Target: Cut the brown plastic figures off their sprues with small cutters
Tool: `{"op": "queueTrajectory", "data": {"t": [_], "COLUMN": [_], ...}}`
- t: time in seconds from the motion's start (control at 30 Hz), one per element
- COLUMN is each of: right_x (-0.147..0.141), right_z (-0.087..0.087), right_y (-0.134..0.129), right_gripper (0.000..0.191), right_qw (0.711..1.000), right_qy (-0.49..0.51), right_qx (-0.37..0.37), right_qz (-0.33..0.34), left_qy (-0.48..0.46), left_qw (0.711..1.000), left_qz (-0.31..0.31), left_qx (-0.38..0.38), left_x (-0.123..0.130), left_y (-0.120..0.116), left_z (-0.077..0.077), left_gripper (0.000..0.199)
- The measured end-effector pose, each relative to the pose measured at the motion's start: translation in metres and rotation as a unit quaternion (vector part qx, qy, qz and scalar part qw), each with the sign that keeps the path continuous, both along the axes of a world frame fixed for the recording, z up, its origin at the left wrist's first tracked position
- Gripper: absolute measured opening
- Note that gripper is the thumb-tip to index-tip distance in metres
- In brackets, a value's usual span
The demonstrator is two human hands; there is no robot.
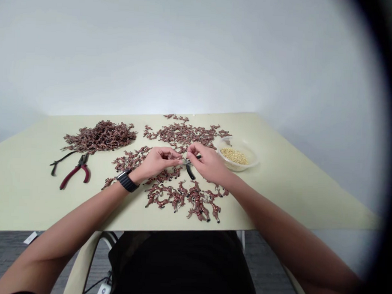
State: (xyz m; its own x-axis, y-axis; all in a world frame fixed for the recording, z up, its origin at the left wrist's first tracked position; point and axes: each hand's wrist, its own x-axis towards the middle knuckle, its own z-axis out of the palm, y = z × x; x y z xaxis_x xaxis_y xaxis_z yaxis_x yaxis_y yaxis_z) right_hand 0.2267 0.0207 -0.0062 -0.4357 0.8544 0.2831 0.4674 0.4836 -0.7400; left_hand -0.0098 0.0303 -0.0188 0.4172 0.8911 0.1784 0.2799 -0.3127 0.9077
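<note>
My left hand [158,162], with a dark watch on its wrist, is closed in a pinch above the middle of the table. Close beside it, my right hand [208,163] also pinches, its fingertips almost meeting the left ones. Whatever sits between the fingertips is too small to make out. Between the hands shows a black-handled tool [190,172] with a grey metal part, largely covered by the fingers. Small brown reindeer figures [199,200] lie scattered in front of the hands, and more reindeer figures [183,133] spread out behind them.
Right of my right hand stands a clear plastic bowl [253,161] of small gold-coloured pieces [234,156]. A heaped pile of brown figures [103,136] is at the back left. Red-handled pliers [73,173] and a thin black tool [55,163] lie before it. The pale table [294,189] reaches a wall.
</note>
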Motion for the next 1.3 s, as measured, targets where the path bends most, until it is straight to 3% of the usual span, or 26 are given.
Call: {"op": "queueTrajectory", "data": {"t": [0.23, 0.57, 0.77, 1.1, 1.3], "right_x": [-0.004, -0.008, -0.010, -0.015, -0.018], "right_z": [-0.006, -0.009, -0.013, -0.010, -0.012], "right_y": [0.000, 0.000, 0.000, -0.006, -0.009], "right_gripper": [0.018, 0.015, 0.016, 0.013, 0.010], "right_qw": [0.998, 1.000, 0.997, 0.998, 0.995], "right_qy": [-0.019, -0.009, 0.031, 0.048, 0.080], "right_qx": [-0.030, 0.000, 0.053, -0.026, -0.053], "right_qz": [0.042, 0.018, -0.048, -0.010, 0.003], "left_qy": [0.002, -0.084, 0.006, 0.056, 0.056], "left_qw": [1.000, 0.995, 0.999, 0.998, 0.998], "left_qz": [0.021, 0.039, 0.050, 0.039, 0.015], "left_qx": [0.007, -0.045, 0.000, 0.015, -0.014], "left_x": [0.003, 0.009, 0.009, 0.018, 0.021], "left_y": [-0.003, -0.006, -0.008, -0.015, -0.021], "left_z": [0.000, -0.006, -0.009, -0.005, -0.005], "left_gripper": [0.035, 0.035, 0.032, 0.031, 0.025]}}
